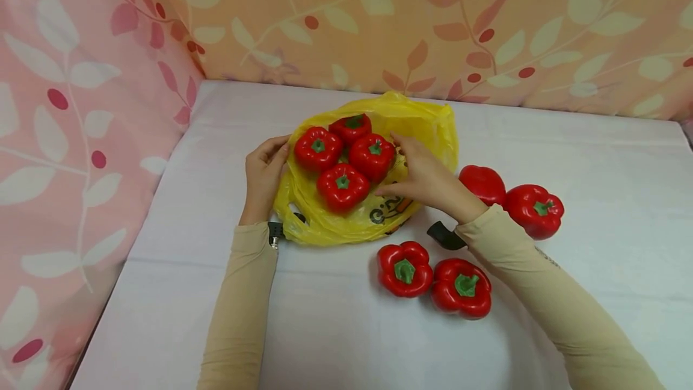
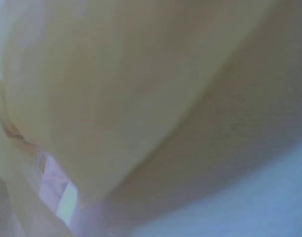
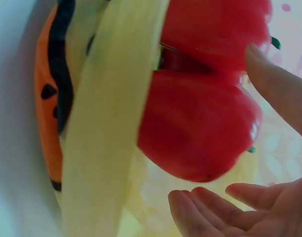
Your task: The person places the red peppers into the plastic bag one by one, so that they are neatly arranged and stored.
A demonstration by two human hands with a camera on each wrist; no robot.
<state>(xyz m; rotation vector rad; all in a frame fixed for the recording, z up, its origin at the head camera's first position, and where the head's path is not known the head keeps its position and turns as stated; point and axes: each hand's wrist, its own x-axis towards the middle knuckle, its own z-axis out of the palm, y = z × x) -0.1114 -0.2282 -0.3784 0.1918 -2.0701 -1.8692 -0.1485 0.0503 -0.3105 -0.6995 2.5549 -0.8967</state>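
A yellow plastic bag (image 1: 357,230) lies on the table with its mouth spread, several red bell peppers (image 1: 343,188) with green stems inside it. My left hand (image 1: 263,167) pinches the bag's left edge between thumb and curled fingers. Over the bag's right side, my right hand (image 1: 422,176) has thumb and fingers spread beside the rightmost pepper (image 1: 372,158). In the right wrist view, a gap shows between that hand's fingertips (image 3: 178,205) and the nearest pepper (image 3: 200,126). The left wrist view is blurred and filled mostly by the bag (image 2: 116,98).
Two red peppers (image 1: 407,269) lie in front of the bag to the right. Another pepper (image 1: 535,210) and a partly covered one (image 1: 482,183) lie beyond the right forearm. Floral cloth walls (image 1: 335,29) stand behind and left of the white table (image 1: 319,318).
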